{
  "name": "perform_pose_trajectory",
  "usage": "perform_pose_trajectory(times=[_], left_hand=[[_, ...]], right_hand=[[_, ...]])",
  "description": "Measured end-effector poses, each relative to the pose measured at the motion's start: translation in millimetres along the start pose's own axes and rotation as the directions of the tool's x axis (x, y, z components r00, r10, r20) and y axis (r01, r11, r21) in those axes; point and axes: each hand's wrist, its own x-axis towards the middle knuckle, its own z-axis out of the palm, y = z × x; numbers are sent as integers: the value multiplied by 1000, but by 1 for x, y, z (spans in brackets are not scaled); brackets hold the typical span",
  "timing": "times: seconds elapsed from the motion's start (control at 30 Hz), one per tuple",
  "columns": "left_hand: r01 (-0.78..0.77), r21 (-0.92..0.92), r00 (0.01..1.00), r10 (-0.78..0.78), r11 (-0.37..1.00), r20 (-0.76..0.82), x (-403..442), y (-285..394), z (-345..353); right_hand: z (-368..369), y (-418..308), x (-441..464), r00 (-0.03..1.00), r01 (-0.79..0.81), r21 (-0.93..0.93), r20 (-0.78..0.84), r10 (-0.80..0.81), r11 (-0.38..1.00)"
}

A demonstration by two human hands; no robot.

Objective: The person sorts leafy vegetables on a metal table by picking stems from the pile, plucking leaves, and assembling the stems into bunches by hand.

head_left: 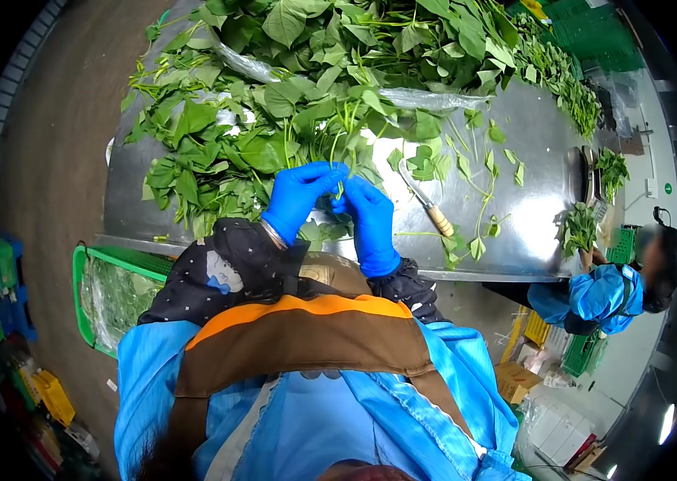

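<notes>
Both of my hands wear blue gloves and meet over the near edge of the metal table. My left hand point(300, 197) is closed, its fingertips pinching thin green stems point(336, 160). Close beside it on the right, my right hand point(370, 221) has its fingers bent around the lower part of the same stems. Leafy greens point(218, 152) lie in a loose heap to the left of my hands and beyond them. To the right rests a curved knife point(427, 200) with a wooden handle, among a few loose sprigs point(479, 216).
A large pile of greens point(370, 40) covers the far part of the metal table point(531, 192), with clear plastic film point(435, 99) at its edge. A green basket point(118, 293) stands below on the left. At the right end, a co-worker point(607, 297) in blue holds a bunch point(578, 228).
</notes>
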Motion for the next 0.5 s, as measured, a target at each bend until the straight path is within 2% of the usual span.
perform_pose_trajectory(times=[0.03,0.1,0.17,0.2,0.23,0.27,0.3,0.33,0.37,0.4,0.43,0.47,0.5], left_hand=[[-100,-36,995,100,994,-2,1,-5,1],[-334,110,942,328,936,70,-3,-7,1],[-551,243,834,518,799,189,-10,-14,-3],[-531,306,841,450,790,300,-17,-18,-9],[-516,372,840,369,772,399,-25,-21,-15],[-502,436,829,272,747,488,-31,-20,-22],[-443,656,847,46,611,530,-34,-15,-30],[-384,757,867,-76,528,493,-36,-8,-34],[-321,844,881,-190,430,432,-36,5,-37],[-259,912,888,-292,317,354,-34,17,-41],[-264,896,922,-179,357,343,-30,24,-46],[-193,823,961,-68,534,269,-27,40,-41],[-161,523,969,32,837,246,-17,35,-36]], right_hand=[[4,-5,-1,1000,13,36,-26,-12,999],[11,-13,-3,996,40,105,-83,-32,994],[-8,-5,13,986,126,23,-118,-122,992],[-17,-5,20,977,169,-18,-127,-170,986],[-26,-8,23,996,85,284,-59,-72,955],[-24,-17,21,988,85,190,-145,-58,978],[-27,-20,23,986,140,204,-120,-117,969],[-30,-23,24,980,193,220,-96,-175,956],[-27,-32,20,984,174,151,-70,-165,973],[-27,-34,20,985,165,127,29,-170,978],[-22,-35,16,985,134,55,98,-139,989],[-16,-37,9,981,110,-19,161,-105,994],[-9,-37,5,972,98,-146,226,-63,984]])
